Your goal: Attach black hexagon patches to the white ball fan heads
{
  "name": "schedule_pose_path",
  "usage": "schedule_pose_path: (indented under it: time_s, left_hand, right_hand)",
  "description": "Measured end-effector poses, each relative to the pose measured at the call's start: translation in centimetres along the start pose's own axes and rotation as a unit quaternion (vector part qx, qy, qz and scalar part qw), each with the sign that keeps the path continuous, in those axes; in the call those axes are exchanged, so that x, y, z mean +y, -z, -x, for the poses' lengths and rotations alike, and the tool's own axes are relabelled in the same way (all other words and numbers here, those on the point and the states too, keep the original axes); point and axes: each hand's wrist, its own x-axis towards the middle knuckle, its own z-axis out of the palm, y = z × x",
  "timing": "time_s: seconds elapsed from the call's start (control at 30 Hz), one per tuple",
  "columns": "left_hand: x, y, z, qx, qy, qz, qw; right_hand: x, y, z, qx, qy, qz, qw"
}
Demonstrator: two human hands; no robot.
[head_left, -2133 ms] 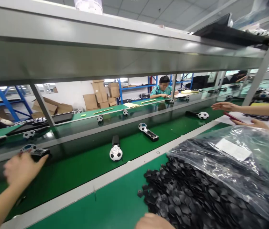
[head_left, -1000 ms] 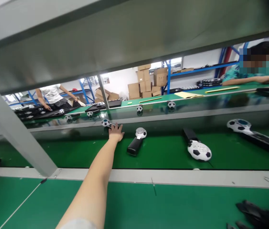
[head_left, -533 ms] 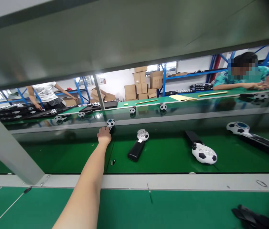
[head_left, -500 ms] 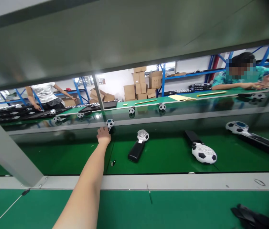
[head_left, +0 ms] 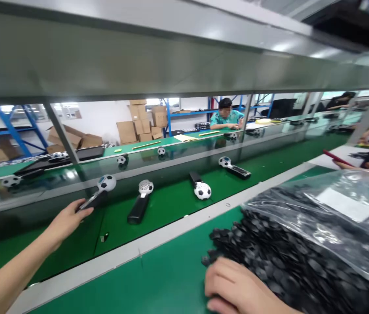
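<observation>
My left hand (head_left: 69, 221) is closed on the handle end of a handheld fan (head_left: 106, 183) with a round football-patterned head, tilted up over the green conveyor belt (head_left: 167, 218). Low in the view, my right hand (head_left: 233, 285) has its fingers curled at the near edge of a heap of small black plastic pieces (head_left: 279, 257). Whatever is under those fingers is hidden. Nearest to the held fan lies another football-headed fan (head_left: 138, 207) with a black handle. A third fan (head_left: 201, 190) rests further right, ball end toward me.
A clear plastic bag (head_left: 335, 205) covers part of the black heap. Another open-backed fan (head_left: 235, 168) lies further along the belt. A metal rail (head_left: 158, 237) edges the belt, and an overhead shelf (head_left: 171, 65) spans above. Co-workers sit across and at right, one person (head_left: 226, 117) opposite.
The view has swung right. My left hand has lifted the fan and brought it nearer. My right hand and the black heap have come into view.
</observation>
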Motion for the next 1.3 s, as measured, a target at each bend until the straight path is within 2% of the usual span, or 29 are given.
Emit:
schedule_pose_path:
  time_s: [0.07, 0.1, 0.17, 0.27, 0.37, 0.43, 0.5, 0.57, 0.67, 0.73, 0.8, 0.83, 1.0, 1.17, 1.23, 1.3]
  left_hand:
    - [0.3, 0.2, 4.2, 0.000, -0.072, -0.018, 0.997]
    - [0.5, 0.0, 6.4, 0.008, -0.128, -0.036, 0.991]
    - [0.8, -0.8, 10.8, 0.019, -0.241, -0.089, 0.966]
    - [1.3, -2.6, 16.2, 0.033, -0.352, -0.178, 0.918]
    - [1.9, -3.9, 19.8, 0.071, -0.405, -0.247, 0.877]
    - [2.4, -4.0, 21.5, 0.054, -0.409, -0.262, 0.872]
    - [3.3, -3.6, 22.7, -0.001, -0.386, -0.238, 0.892]
    - [4.7, -3.0, 23.1, -0.056, -0.328, -0.185, 0.924]
    - [7.2, -2.7, 21.8, -0.103, -0.218, -0.117, 0.964]
    - [8.7, -3.2, 20.4, -0.156, -0.174, -0.097, 0.967]
    - [10.0, -4.0, 19.4, -0.219, -0.185, -0.100, 0.953]
    - [10.5, -4.5, 19.4, -0.234, -0.202, -0.110, 0.945]
    - [12.5, -5.2, 22.6, -0.174, -0.290, -0.174, 0.925]
    - [12.8, -5.0, 25.1, -0.258, -0.325, -0.114, 0.903]
    - [12.5, -5.7, 25.9, -0.230, -0.338, -0.151, 0.900]
    - [12.1, -6.9, 27.1, -0.173, -0.358, -0.217, 0.892]
  right_hand:
    - [0.0, 0.3, 0.0, 0.000, -0.025, 0.013, 1.000]
    - [0.0, 0.6, 0.0, -0.004, -0.035, 0.015, 0.999]
    - [0.1, 1.0, 0.0, -0.016, -0.055, 0.017, 0.998]
    - [0.6, 1.4, 0.0, -0.037, -0.066, 0.024, 0.997]
    - [1.4, 1.3, 0.1, -0.039, -0.061, 0.048, 0.996]
    - [1.8, 1.1, 0.2, -0.031, -0.054, 0.063, 0.996]
    - [2.0, 0.9, 0.2, -0.022, -0.045, 0.076, 0.996]
    - [2.1, 0.6, 0.0, -0.018, -0.036, 0.102, 0.994]
    - [2.2, 0.2, -0.4, -0.026, -0.018, 0.143, 0.989]
    - [2.3, -0.1, -0.6, -0.038, -0.003, 0.153, 0.987]
    - [2.2, -0.2, -0.6, -0.045, 0.008, 0.160, 0.986]
    - [2.2, -0.1, -0.6, -0.046, 0.011, 0.166, 0.985]
    - [1.9, 0.2, -0.2, -0.047, 0.014, 0.202, 0.978]
    - [2.0, -0.1, -0.1, -0.035, 0.008, 0.215, 0.976]
    - [2.1, -0.2, 0.0, -0.033, 0.008, 0.216, 0.976]
    - [2.2, -0.2, 0.1, -0.032, 0.010, 0.214, 0.976]
